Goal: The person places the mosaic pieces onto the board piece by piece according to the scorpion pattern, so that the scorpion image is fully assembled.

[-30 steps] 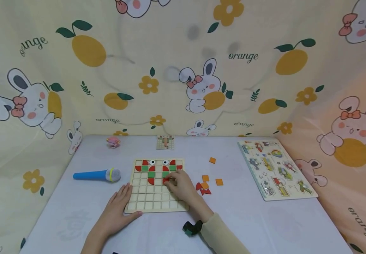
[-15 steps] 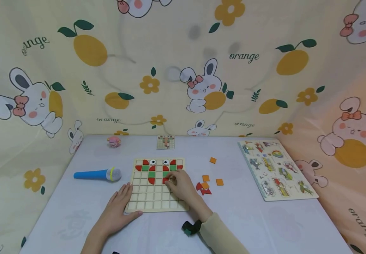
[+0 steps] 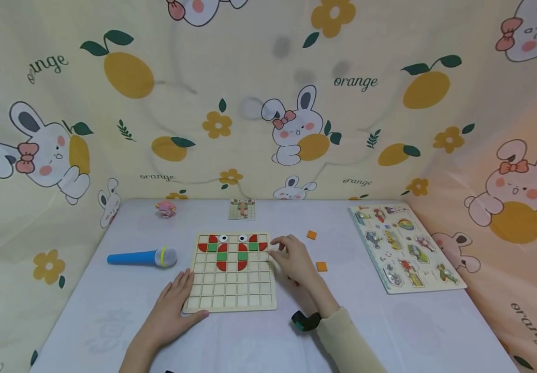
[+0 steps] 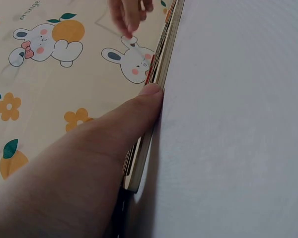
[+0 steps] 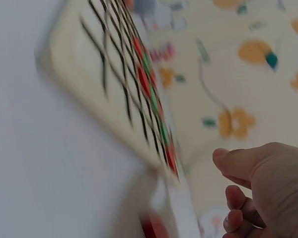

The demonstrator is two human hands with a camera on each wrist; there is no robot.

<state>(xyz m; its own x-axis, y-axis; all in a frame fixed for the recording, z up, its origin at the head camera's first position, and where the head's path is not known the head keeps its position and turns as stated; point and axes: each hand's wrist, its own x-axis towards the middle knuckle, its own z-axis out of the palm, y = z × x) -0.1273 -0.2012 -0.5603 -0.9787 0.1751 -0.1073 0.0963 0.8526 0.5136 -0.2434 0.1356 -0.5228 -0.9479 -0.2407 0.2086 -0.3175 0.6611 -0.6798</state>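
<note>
A wooden grid board [image 3: 231, 290] lies on the table, with red and green pieces and two round eye pieces [image 3: 223, 238] set in its upper squares. My left hand [image 3: 170, 308] rests along the board's left side with straight fingers; in the left wrist view its thumb [image 4: 139, 109] presses the board's edge. Just off the board's right side hovers my right hand [image 3: 298, 261]. Its thumb and fingers are bent loosely, and the right wrist view shows nothing between them. Beneath it, loose pieces are mostly hidden; a blurred red piece [image 5: 154, 225] shows in the right wrist view.
Orange squares [image 3: 321, 267] lie to the right. A blue toy microphone [image 3: 138, 258] is on the left, and a pink figurine [image 3: 166, 209] stands at the back. Behind the board is a small pattern card [image 3: 242, 209]. A picture puzzle board [image 3: 408, 248] occupies the right side.
My right hand has left the red piece in the grid's middle and moved right, off the board, covering several loose pieces. My left hand stays in place.
</note>
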